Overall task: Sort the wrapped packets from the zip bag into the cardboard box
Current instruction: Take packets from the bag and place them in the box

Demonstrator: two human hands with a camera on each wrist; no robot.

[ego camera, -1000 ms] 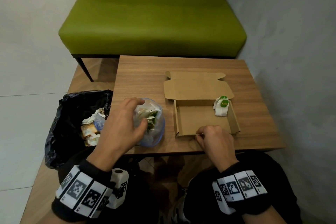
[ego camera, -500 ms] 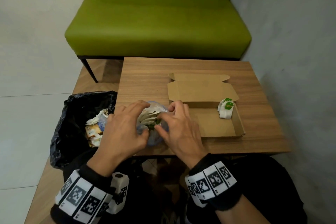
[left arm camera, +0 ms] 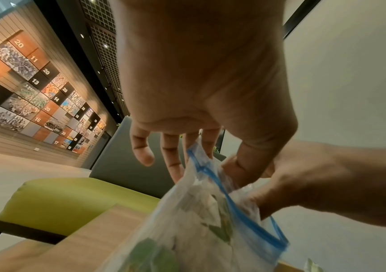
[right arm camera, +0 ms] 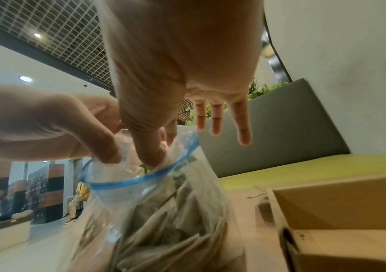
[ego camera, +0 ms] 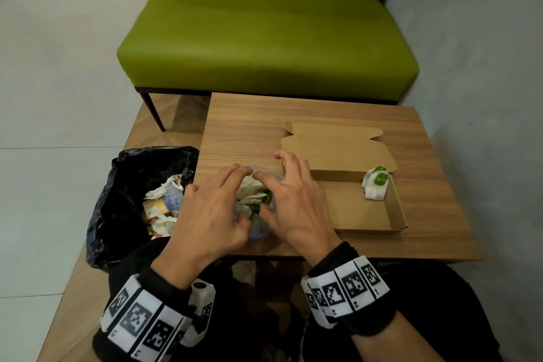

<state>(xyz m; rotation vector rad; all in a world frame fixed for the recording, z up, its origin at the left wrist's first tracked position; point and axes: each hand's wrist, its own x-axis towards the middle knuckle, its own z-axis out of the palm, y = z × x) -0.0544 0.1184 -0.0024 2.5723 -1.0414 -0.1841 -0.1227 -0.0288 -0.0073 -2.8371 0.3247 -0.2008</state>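
Note:
A clear zip bag (ego camera: 255, 198) with a blue zip rim stands on the wooden table (ego camera: 244, 129), full of white and green wrapped packets (right arm camera: 163, 220). My left hand (ego camera: 211, 214) pinches the bag's rim (left arm camera: 207, 165) between thumb and forefinger and holds the mouth apart. My right hand (ego camera: 291, 203) has its thumb (right arm camera: 149, 152) and forefinger down inside the bag's mouth, pinching a green-tipped packet, while its other fingers (right arm camera: 217, 121) stay spread. To the right lies the open cardboard box (ego camera: 396, 214), with white and green packets (ego camera: 376, 186) in its far right corner.
A black bin bag (ego camera: 123, 214) holding crumpled wrappers stands on the floor left of the table. Behind the table is a green bench (ego camera: 264, 44). A grey wall (ego camera: 484, 67) runs close along the right side. The box's lid flap (ego camera: 335, 147) lies flat behind the box.
My right hand left the box's front edge, moved left to the bag, and put its thumb and forefinger into the mouth. My left hand has kept hold of the bag.

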